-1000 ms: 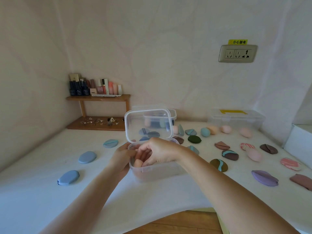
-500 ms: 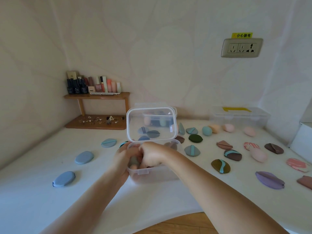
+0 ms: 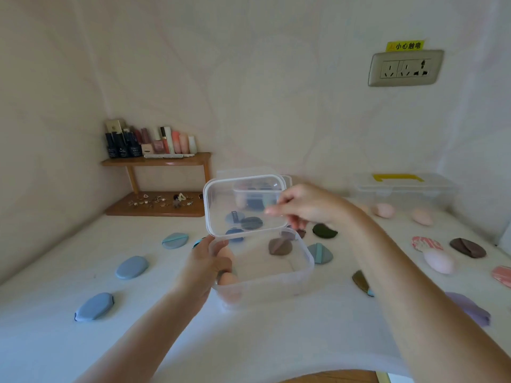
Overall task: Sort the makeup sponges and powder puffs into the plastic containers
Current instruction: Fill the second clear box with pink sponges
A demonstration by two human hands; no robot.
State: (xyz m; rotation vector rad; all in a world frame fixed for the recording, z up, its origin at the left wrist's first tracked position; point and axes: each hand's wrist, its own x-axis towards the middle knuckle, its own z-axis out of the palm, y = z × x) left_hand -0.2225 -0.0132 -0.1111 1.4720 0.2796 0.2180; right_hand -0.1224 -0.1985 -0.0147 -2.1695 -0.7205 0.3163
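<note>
Plastic container (image 3: 276, 272), clear and rectangular, sits on the white worktop (image 3: 249, 341) near its front edge, with its hinged lid (image 3: 244, 204) standing upright at the rear. Left hand (image 3: 206, 268) grips the container's left wall, fingers curled over the rim. One peach makeup sponge (image 3: 228, 280) lies inside, against the left wall just beside those fingers.

Compared with half a second ago, the right hand (image 3: 307, 205) has left the container interior. It is now raised in front of the lid's right edge, fingers loosely extended and empty; motion blur hides whether the fingertips touch the lid. The left hand holds the same wall as before.

Powder puffs remain spread over the worktop: two blue ovals (image 3: 94, 306) at left, a grey-blue puff (image 3: 319, 252) just right of the container, a dark green puff (image 3: 323, 230) behind it, a pink sponge (image 3: 438, 261) and a brown puff (image 3: 467, 247) further right. A second clear container (image 3: 398, 186) with a yellow handle stands against the rear wall.
</note>
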